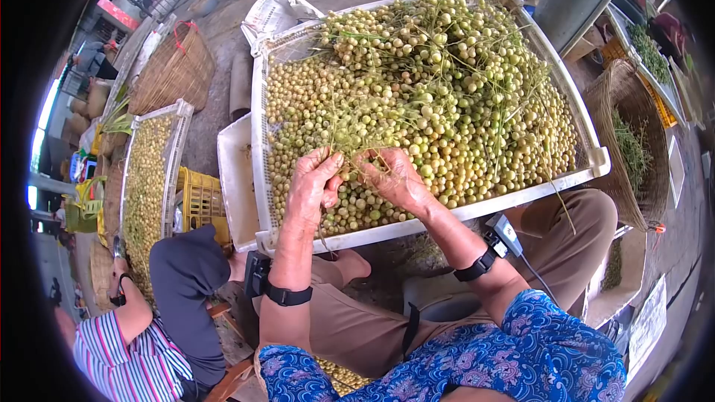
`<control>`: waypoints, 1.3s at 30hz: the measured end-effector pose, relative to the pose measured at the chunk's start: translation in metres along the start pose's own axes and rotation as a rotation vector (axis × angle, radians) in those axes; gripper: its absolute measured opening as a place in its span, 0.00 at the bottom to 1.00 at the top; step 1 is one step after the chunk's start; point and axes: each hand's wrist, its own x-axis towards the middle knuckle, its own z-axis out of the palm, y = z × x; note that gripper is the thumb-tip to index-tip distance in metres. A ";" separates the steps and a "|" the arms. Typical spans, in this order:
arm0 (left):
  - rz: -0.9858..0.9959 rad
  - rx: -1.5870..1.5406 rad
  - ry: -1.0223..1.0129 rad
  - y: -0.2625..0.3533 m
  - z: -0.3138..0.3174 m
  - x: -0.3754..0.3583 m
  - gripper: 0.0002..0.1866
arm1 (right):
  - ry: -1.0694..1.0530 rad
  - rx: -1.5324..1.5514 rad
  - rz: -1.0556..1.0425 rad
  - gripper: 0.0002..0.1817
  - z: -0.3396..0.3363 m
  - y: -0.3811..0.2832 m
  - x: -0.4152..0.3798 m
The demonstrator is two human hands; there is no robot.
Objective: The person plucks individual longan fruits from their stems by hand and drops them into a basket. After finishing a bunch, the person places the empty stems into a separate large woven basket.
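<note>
A white mesh tray [259, 134] in front of me is heaped with small round yellow-green fruits [477, 134], many of them still on thin green stems [439, 52] toward the back. Low over its near side, my left hand [314, 179] is closed, thumb and fingers pinched on a tangle of thin stems [346, 138]. My right hand [398, 179] is just to the right, its fingers curled on the same stems. Loose fruits lie under and around both hands. Any fruit inside the fingers is hidden.
At left, a person in a striped shirt [123, 350] sits by a second fruit tray [179, 123]. Wicker baskets [175, 67] stand at left and right. A yellow crate [199, 193] and a white box [237, 171] flank my tray. A grey post [581, 0] rises behind its right corner.
</note>
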 end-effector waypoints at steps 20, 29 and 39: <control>0.064 -0.169 -0.024 -0.003 -0.003 0.001 0.07 | -0.143 0.405 0.237 0.06 0.008 0.000 -0.005; 0.040 -0.430 -0.289 0.004 -0.008 -0.010 0.09 | 0.106 -0.627 -0.313 0.22 -0.015 -0.021 0.017; -0.004 -0.257 -0.277 0.000 -0.002 -0.011 0.15 | -0.178 0.525 -0.021 0.21 -0.012 -0.025 0.013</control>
